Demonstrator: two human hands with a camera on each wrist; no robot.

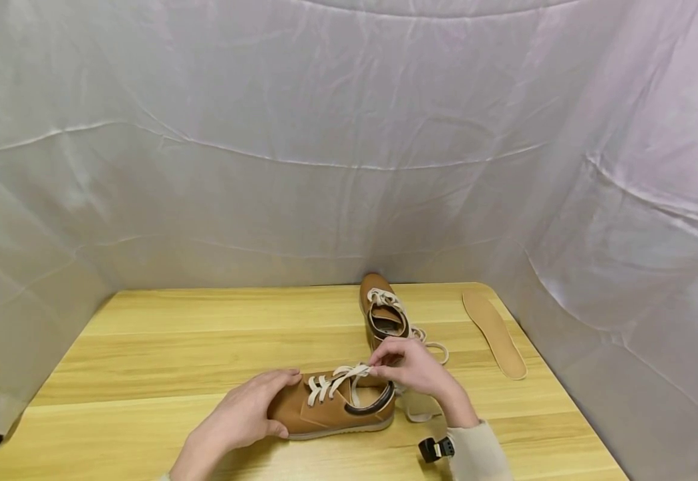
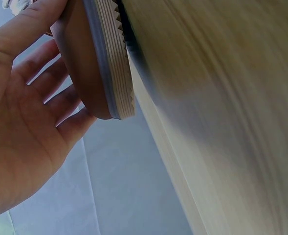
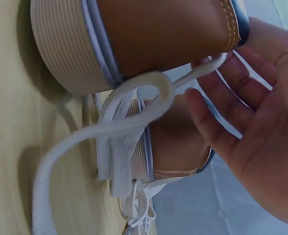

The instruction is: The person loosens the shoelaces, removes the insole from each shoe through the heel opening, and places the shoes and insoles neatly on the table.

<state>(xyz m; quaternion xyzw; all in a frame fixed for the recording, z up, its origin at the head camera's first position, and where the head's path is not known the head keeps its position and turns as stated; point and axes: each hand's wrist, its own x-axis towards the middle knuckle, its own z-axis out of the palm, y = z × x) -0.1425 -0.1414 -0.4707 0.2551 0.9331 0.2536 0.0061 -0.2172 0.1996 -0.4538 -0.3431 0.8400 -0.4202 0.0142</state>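
Note:
A brown leather lace-up shoe (image 1: 315,421) lies side-on at the front of the table, toe to the left. My left hand (image 1: 243,411) grips its toe, with the thumb on the near side. The left wrist view shows the ridged sole of this shoe (image 2: 80,58) and fingers behind the toe. Above the shoe's opening my right hand (image 1: 411,367) pinches the off-white shoelace (image 1: 349,374) between thumb and forefinger. In the right wrist view, loose shoelace (image 3: 119,127) hangs in loops beside the heel, below the fingers of my right hand (image 3: 261,103).
Behind my right hand stands the matching brown shoe (image 1: 373,286), its lace threaded and trailing to the right. A tan insole (image 1: 495,337) lies near the right edge of the wooden table (image 1: 174,341). Pale grey curtains (image 1: 300,200) enclose the back and sides.

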